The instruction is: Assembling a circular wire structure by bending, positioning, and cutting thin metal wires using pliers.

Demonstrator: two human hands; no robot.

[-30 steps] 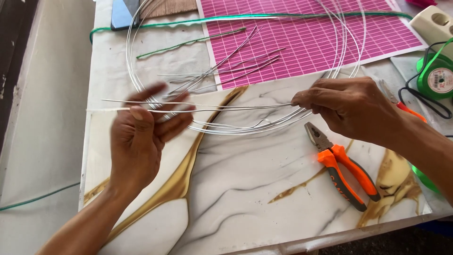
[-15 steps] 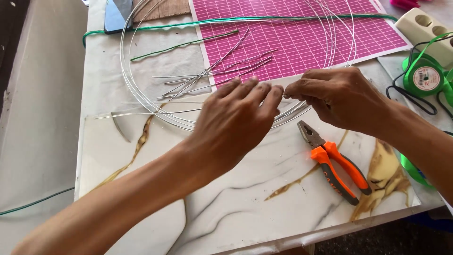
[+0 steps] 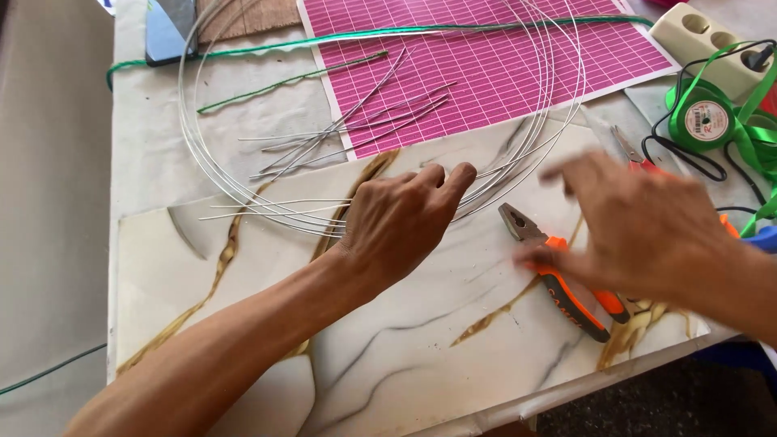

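Observation:
My left hand (image 3: 401, 222) rests knuckles up on the marble-patterned board (image 3: 243, 340), fingers curled shut on a thin straight silver wire (image 3: 267, 209) that sticks out to the left. Its fingertips lie over the near edge of a big coil of silver wire (image 3: 202, 158). My right hand (image 3: 647, 231), blurred with motion, hovers with fingers spread just over the orange-handled pliers (image 3: 566, 283) and holds nothing.
Several cut wire pieces (image 3: 356, 125) lie inside the coil, partly on a pink grid cutting mat (image 3: 486, 65). A green wire (image 3: 283, 81), a green ribbon spool (image 3: 702, 120), a white power strip (image 3: 704, 36) and small red-handled cutters (image 3: 631, 152) lie around. The table's edge runs close at front right.
My right hand let go of the wire and swung right and down over the pliers. My left hand went from the left side to the middle and stays there with the wire.

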